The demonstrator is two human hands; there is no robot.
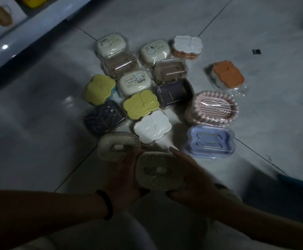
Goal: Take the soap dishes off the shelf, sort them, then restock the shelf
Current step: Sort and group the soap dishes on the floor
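Both hands grip speckled grey soap dishes: the left hand (123,177) one (118,147), the right hand (192,179) another (157,171). Three cream dishes (134,83) carry a cartoon and writing too blurred to read. The remaining wrapped dishes lie on a dim, glossy tiled floor (38,114) beside a shelf edge (20,38).

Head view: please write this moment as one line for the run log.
stage: sorting | both hands: holding speckled dish | matching dish: on floor

Picture edge cuts off the boxed cup (0,15).
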